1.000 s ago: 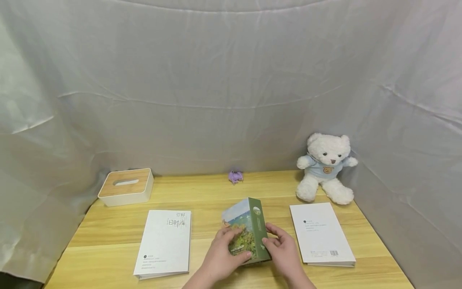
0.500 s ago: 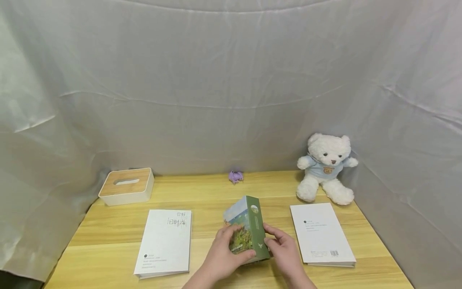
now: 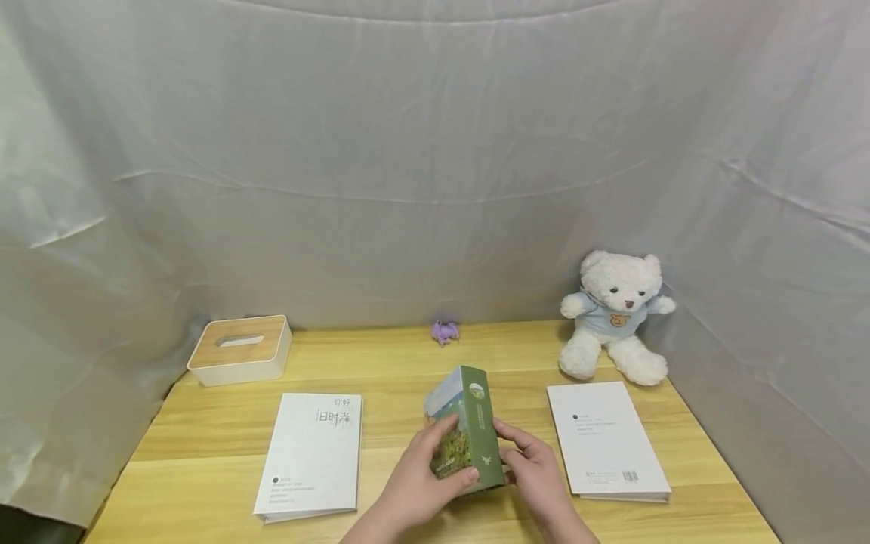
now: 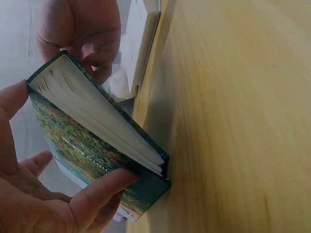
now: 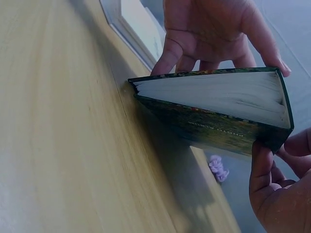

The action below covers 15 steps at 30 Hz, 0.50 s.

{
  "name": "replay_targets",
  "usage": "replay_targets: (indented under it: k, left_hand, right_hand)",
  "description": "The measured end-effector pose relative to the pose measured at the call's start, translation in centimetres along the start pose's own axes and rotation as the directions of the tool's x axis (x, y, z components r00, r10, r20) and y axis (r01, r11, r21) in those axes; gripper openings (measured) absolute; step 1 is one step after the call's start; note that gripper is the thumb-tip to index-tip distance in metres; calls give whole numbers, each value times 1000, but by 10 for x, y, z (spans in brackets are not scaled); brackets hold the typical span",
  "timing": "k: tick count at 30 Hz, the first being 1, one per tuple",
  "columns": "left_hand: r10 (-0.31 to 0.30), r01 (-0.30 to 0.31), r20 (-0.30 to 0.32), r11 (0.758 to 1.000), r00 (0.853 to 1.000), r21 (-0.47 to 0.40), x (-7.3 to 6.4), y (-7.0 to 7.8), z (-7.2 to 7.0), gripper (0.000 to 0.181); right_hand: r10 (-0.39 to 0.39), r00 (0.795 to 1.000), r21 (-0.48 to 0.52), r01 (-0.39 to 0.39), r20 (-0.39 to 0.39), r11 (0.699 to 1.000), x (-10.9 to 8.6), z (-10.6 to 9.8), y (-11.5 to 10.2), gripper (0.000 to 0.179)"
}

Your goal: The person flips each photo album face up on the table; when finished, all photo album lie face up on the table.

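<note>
A green photo album (image 3: 482, 434) with a landscape cover stands tilted on the wooden table, spine upward, its covers spread a little at the fore edge. My left hand (image 3: 421, 472) grips it from the left, thumb at the spine edge and fingers spread over the front cover. On the other side my right hand (image 3: 533, 465) holds the back cover near the spine, with some fingers curled. The white page block (image 4: 92, 111) shows between the covers in the left wrist view. In the right wrist view, the left hand (image 5: 209, 34) lies along the far cover.
White albums lie flat on both sides, a left one (image 3: 309, 453) and a right one (image 3: 605, 438). Behind are a wood-topped tissue box (image 3: 238, 351), a small purple object (image 3: 445, 331) and a white teddy bear (image 3: 615, 317). Grey cloth (image 3: 408, 249) hangs around the table (image 3: 204, 468).
Both hands have tilted the green album more upright, so its spine faces me more and its top has shifted slightly left. The other things stay put.
</note>
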<state>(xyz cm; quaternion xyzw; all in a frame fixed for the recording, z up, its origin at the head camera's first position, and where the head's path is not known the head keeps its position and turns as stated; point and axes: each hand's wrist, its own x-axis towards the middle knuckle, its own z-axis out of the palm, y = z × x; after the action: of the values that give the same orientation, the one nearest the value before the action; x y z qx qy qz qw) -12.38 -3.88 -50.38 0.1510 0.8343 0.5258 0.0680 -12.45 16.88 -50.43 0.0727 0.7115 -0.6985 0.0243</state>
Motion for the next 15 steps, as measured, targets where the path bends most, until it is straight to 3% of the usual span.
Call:
replay_targets:
  k: [7,15]
  left_hand:
    - [11,-10,25,999,1000,-34,1,0,-1,81]
    - [48,-48,6,998,999,-27,0,0,-3,80]
  right_hand:
    - [-11,1000,28,11,1,1000,0,1,-1,45]
    - [-33,999,88,33,5,996,-2,3,-1,45]
